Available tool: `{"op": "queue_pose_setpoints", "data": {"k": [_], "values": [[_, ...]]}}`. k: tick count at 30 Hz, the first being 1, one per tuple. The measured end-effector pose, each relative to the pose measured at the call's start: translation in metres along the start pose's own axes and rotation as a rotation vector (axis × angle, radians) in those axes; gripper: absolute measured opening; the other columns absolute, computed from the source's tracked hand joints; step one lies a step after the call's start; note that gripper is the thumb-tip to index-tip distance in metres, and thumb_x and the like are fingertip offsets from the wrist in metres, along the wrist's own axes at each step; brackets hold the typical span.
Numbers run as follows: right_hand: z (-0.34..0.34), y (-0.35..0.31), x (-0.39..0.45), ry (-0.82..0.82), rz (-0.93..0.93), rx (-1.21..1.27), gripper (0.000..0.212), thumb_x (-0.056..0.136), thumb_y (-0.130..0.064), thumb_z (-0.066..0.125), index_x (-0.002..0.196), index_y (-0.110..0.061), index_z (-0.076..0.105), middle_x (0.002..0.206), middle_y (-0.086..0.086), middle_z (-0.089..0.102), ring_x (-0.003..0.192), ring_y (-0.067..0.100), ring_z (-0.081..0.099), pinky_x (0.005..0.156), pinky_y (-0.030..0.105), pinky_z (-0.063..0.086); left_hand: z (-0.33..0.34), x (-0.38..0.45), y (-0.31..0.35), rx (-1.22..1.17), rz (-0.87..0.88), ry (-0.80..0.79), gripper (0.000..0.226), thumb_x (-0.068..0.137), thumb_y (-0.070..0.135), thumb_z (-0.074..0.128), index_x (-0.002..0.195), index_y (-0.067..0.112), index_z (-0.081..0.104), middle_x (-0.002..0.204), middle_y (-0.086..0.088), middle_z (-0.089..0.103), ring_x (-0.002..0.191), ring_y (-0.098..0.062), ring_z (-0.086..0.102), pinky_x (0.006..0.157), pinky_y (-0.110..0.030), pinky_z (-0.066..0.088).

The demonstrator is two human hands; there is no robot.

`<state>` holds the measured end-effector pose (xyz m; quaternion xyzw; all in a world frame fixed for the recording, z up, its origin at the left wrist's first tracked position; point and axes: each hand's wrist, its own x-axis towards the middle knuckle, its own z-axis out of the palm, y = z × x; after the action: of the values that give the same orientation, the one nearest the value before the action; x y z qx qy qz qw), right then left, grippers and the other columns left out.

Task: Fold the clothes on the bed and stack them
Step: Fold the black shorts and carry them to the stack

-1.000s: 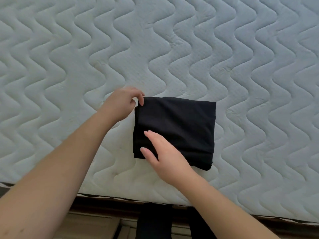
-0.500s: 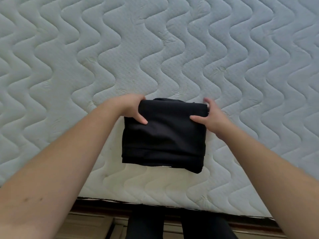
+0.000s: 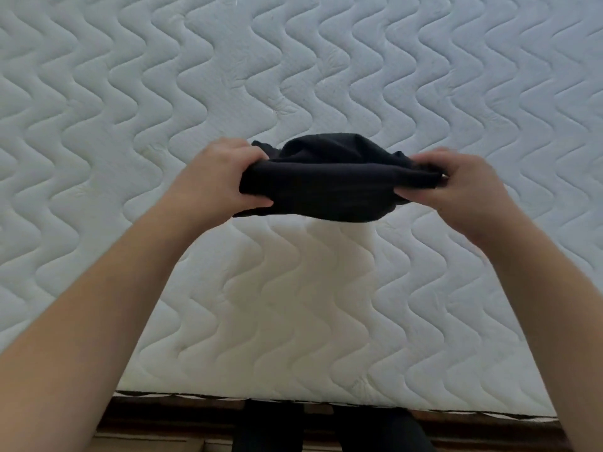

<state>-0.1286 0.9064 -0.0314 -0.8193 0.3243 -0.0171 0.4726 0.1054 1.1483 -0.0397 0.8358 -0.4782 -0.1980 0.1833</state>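
A folded black garment (image 3: 329, 184) is held up off the white quilted mattress (image 3: 293, 76), seen nearly edge-on with its upper layers bulging. My left hand (image 3: 215, 181) grips its left end, thumb underneath and fingers over the top. My right hand (image 3: 456, 187) grips its right end the same way. A shadow of the bundle falls on the mattress below it. No other clothes or stack show in this view.
The mattress's near edge (image 3: 293, 399) runs along the bottom, with a dark wooden bed frame (image 3: 163, 419) beneath it. My dark-clothed legs (image 3: 326, 432) stand against the frame at bottom centre.
The garment lay flat on the mattress with a hand at each top corner. Now both hands have lifted it clear of the surface, and it has tipped to near edge-on.
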Motion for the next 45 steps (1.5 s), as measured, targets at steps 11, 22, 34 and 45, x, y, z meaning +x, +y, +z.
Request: {"op": "queue_pose_setpoints", "data": {"k": [11, 22, 34, 45], "values": [[0.102, 0.123, -0.095, 0.108, -0.149, -0.601, 0.051, 0.067, 0.016, 0.068, 0.112, -0.009, 0.074, 0.110, 0.020, 0.065, 0.095, 0.041, 0.064, 0.081, 0.048, 0.050, 0.161, -0.074, 0.000, 0.176, 0.095, -0.055, 0.054, 0.055, -0.006, 0.083, 0.107, -0.003, 0.071, 0.110, -0.024, 0.065, 0.102, -0.043, 0.063, 0.087, -0.048, 0.055], [0.113, 0.112, -0.072, 0.204, 0.152, -0.273, 0.026, 0.094, -0.014, 0.056, 0.118, -0.014, 0.065, 0.114, 0.003, 0.058, 0.108, 0.022, 0.054, 0.095, 0.027, 0.036, 0.148, -0.052, 0.003, -0.231, -0.400, 0.321, 0.030, 0.094, 0.033, 0.061, 0.118, 0.014, 0.058, 0.111, -0.002, 0.055, 0.099, -0.019, 0.052, 0.089, -0.035, 0.046], [0.095, 0.111, 0.047, 0.118, 0.529, 0.256, 0.058, 0.075, -0.042, 0.080, 0.125, -0.026, 0.055, 0.113, -0.010, 0.066, 0.104, 0.010, 0.063, 0.093, 0.031, 0.051, 0.154, 0.024, -0.029, -0.743, -0.813, 0.070, 0.051, 0.071, 0.038, 0.086, 0.112, 0.025, 0.058, 0.096, 0.009, 0.064, 0.093, -0.011, 0.065, 0.085, -0.031, 0.054], [0.125, 0.102, 0.023, 0.369, 0.035, -0.465, 0.061, 0.091, -0.018, 0.052, 0.149, -0.013, 0.034, 0.151, 0.007, 0.038, 0.140, 0.022, 0.031, 0.116, 0.043, 0.022, 0.175, 0.004, 0.003, 0.037, -0.319, 0.388, 0.053, 0.097, 0.035, 0.052, 0.142, 0.008, 0.046, 0.141, -0.014, 0.049, 0.132, -0.031, 0.044, 0.112, -0.047, 0.032]]}}
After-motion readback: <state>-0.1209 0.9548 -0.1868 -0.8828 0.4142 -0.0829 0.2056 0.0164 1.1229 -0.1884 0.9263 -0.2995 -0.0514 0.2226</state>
